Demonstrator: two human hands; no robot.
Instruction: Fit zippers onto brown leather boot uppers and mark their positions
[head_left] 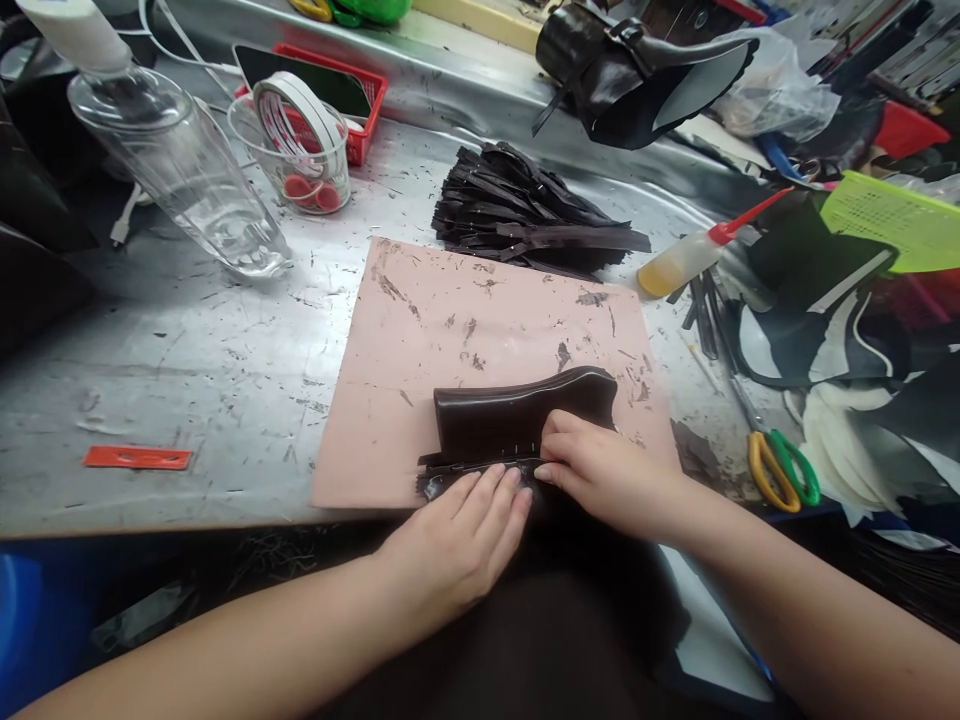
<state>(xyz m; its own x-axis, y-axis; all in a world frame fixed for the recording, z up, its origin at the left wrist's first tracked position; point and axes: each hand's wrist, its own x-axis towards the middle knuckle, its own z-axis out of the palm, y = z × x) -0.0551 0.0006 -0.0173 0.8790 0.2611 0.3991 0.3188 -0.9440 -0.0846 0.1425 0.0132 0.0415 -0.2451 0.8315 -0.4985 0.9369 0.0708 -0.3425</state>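
Note:
A dark brown leather boot upper lies across the front of a pink board, its near part hanging over the table edge. Along its middle runs a black zipper strip. My left hand presses on the strip with its fingers stretched out flat. To the right of those fingers, my right hand has thumb and fingers pinched on the leather at the strip's edge. Small pale marks show on the leather just above the strip. What lies under my right fingertips is hidden.
Behind the board is a pile of black zippers. A glue bottle with a red nozzle and scissors lie right. On the left stand a clear bottle and a tub holding tape; an orange strip lies nearer.

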